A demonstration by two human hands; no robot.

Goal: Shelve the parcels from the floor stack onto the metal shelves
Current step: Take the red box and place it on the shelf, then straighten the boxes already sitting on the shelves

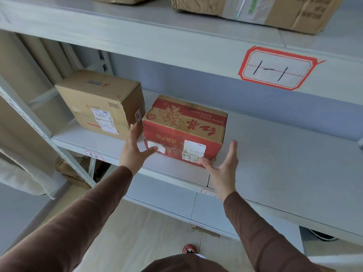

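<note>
A red and brown cardboard parcel (184, 130) with white shipping labels stands on the middle metal shelf (275, 169). My left hand (135, 148) is at the parcel's left front corner, fingers straight, thumb touching the front label. My right hand (224, 167) is spread at the parcel's right front corner, thumb at its lower edge, fingers just off its right side. Neither hand grips the parcel. A plain brown parcel (102, 101) marked "1-2" stands on the same shelf to the left, close beside the red one.
The upper shelf (137, 36) carries a red-bordered tag "1-1" (275, 68) and a large taped brown box (255, 10). A grey upright post (45, 132) stands at left, with beige curtain behind. Cardboard lies under the shelf at left. My shoe (189, 249) is on the tiled floor.
</note>
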